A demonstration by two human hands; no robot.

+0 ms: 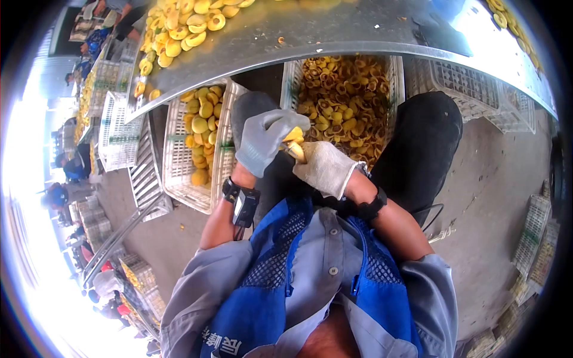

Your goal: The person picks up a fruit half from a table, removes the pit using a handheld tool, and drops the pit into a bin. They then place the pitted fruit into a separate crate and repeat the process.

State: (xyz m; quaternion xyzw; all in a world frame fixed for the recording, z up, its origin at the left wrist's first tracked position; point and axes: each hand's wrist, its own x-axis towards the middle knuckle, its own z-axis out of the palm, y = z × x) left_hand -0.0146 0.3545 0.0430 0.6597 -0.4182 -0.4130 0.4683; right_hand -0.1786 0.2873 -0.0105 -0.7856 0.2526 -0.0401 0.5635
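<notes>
Close together over my lap, both gloved hands meet at a piece of yellow peach (293,135). My left hand (262,142), in a thin grey-white glove, pinches it between thumb and fingers. My right hand (327,168), in a thicker knitted white glove, is closed just below and to the right. A small pale curved piece (295,151) shows at its fingertips; I cannot tell whether it is fruit or a tool. Beyond my hands, between my knees, a white crate (290,83) holds brownish peach scraps (349,95) and some yellow pieces.
Left of my knee stands a white crate (224,143) of whole yellow peaches (204,113). A metal table (286,45) crosses in front, bearing a heap of peach halves (179,27). Stacked crates (465,86) stand under its right side. Other people (74,164) sit far left.
</notes>
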